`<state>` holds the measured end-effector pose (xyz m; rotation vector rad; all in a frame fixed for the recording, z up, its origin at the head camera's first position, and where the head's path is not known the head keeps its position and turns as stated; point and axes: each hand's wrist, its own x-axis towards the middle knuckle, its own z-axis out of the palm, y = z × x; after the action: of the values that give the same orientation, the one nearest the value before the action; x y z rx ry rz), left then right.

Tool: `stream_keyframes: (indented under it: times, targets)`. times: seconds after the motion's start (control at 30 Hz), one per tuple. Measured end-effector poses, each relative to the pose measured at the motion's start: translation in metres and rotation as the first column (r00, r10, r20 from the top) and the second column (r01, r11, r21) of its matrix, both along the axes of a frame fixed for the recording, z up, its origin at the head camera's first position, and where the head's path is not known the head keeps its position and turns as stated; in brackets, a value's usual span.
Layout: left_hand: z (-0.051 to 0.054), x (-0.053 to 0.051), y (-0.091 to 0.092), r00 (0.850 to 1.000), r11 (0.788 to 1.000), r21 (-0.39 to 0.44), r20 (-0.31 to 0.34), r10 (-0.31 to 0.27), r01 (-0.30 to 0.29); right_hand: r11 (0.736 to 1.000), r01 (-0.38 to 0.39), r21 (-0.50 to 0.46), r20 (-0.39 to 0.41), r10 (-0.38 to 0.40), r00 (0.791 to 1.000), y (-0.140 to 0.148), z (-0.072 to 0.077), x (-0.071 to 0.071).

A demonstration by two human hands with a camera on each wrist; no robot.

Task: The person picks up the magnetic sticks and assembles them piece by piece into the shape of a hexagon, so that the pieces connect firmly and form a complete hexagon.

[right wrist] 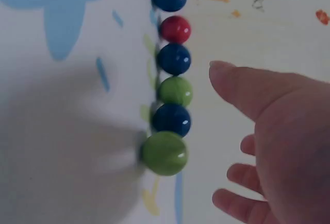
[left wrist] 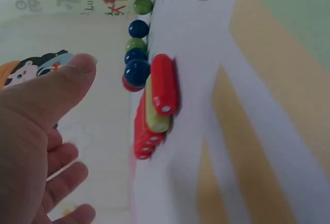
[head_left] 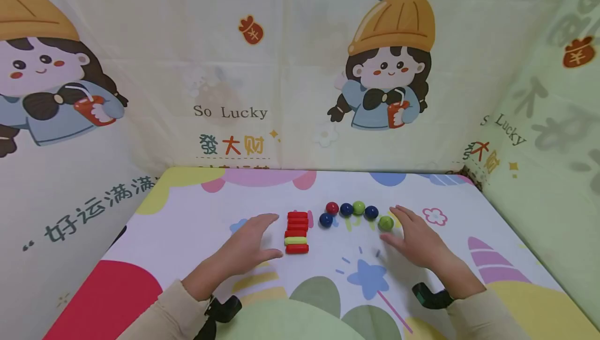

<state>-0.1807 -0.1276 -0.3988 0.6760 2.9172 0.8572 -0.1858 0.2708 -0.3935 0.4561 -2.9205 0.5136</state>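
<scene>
Red cylinders [head_left: 297,224] and one yellow-green cylinder [head_left: 296,240] lie side by side in a column. Just left of them is my left hand [head_left: 244,243], its thumb and fingers spread, holding nothing. To the column's right, blue, red and green balls form a curved row, with a red ball [head_left: 332,208] and a green ball [head_left: 386,223] among them. Beside that green ball, my right hand [head_left: 417,241] has its thumb and fingers apart and grips nothing. In the left wrist view, a red cylinder [left wrist: 164,84] is nearest the camera. The right wrist view shows the green ball [right wrist: 165,153] near the thumb.
The patterned tabletop [head_left: 187,225] has printed shapes, among them a blue star. A printed cloth [head_left: 300,69] hangs behind the table and along both sides. A dark wrist device [head_left: 224,310] is on the left arm and another [head_left: 431,297] on the right.
</scene>
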Motion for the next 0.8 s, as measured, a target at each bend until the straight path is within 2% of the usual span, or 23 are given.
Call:
stream_keyframes:
  times: [0.1,0.23,0.53,0.8]
  targets:
    - [-0.008,-0.005,0.010,0.997,0.998,0.035,0.053,-0.048,0.046,0.999,-0.022,-0.042,-0.002,0.022,1.000,0.003,-0.007,-0.009]
    - [-0.017,-0.012,0.023,0.992,0.997,0.026,0.100,-0.080,0.077,0.998,-0.025,-0.066,0.015,0.026,1.000,0.004,-0.013,-0.018]
    - [-0.031,-0.020,0.040,0.993,0.999,-0.008,0.107,-0.047,0.048,0.998,0.012,-0.060,0.105,-0.006,0.994,0.005,-0.019,-0.028]
    - [-0.030,-0.019,0.045,0.994,0.999,-0.026,0.107,-0.025,0.028,0.998,0.017,-0.060,0.122,-0.010,0.992,0.006,-0.021,-0.034]
